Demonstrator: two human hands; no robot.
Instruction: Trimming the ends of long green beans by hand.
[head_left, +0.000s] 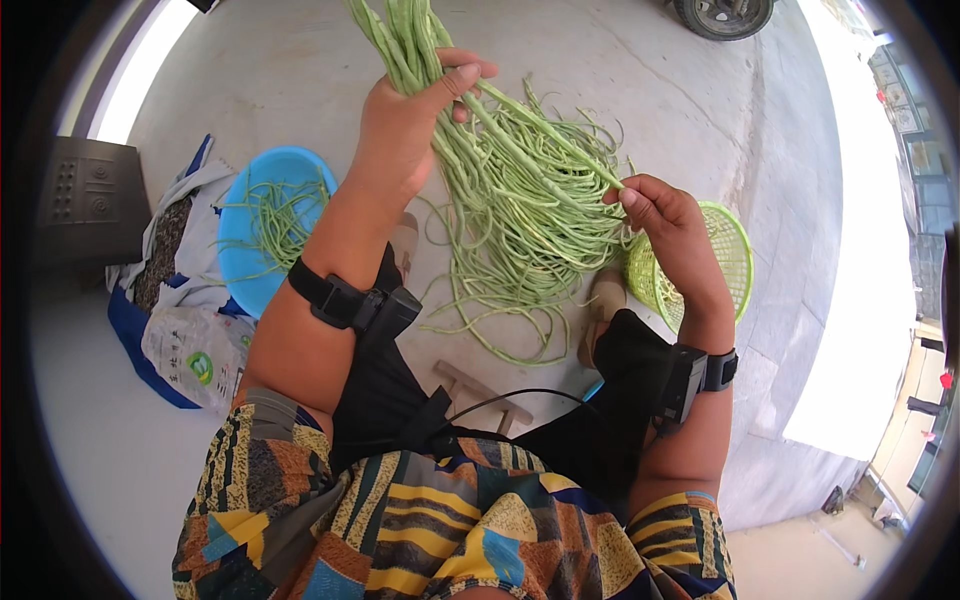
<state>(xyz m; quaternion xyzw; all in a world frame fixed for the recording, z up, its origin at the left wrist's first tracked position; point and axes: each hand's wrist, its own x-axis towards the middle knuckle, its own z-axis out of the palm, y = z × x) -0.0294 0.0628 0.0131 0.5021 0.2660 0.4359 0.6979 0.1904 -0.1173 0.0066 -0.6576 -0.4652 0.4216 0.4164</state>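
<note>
My left hand (420, 105) is closed around a thick bunch of long green yardlong beans (401, 37), raised in front of me. Their upper ends run out of the top of the picture, and the lower lengths hang over the floor. Between thumb and fingers, my right hand (660, 217) pinches the end of one bean (577, 150) that stretches across from the bunch. Below both hands, a large heap of yardlong beans (540, 240) lies loose on the floor. Where the hanging bunch stops and the heap starts I cannot tell.
Left of me stands a blue plastic basin (240, 247) with some beans in it. Beside it lie a sack of dark grains (169, 240) and a printed plastic bag (187, 352). A yellow-green plastic basket (739, 247) stands by my right foot. A wheel (724, 15) shows at the far edge.
</note>
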